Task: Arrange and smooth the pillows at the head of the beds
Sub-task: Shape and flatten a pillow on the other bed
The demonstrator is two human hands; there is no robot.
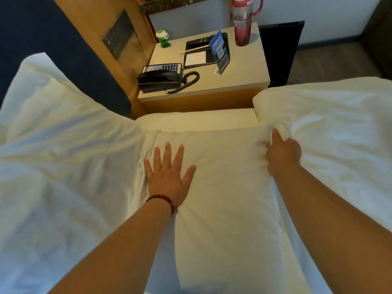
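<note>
A white pillow (222, 177) lies flat on the bed in the middle of the view. My left hand (168, 175), with a red bead bracelet at the wrist, rests flat on its left part with fingers spread. My right hand (283, 152) grips the pillow's far right corner, fingers curled into the fabric. A second white pillow (59, 128) leans at the left against the dark blue headboard (70, 49). A white duvet (335, 128) bunches at the right, touching the gripped corner.
Past the bed's edge stands a wooden nightstand (244, 66) with a black telephone (160, 78), a notepad tray (197, 57), a blue card stand (220, 52), a pink water bottle (242, 22) and a small green figure (163, 39). A switch panel (118, 35) is on the wall.
</note>
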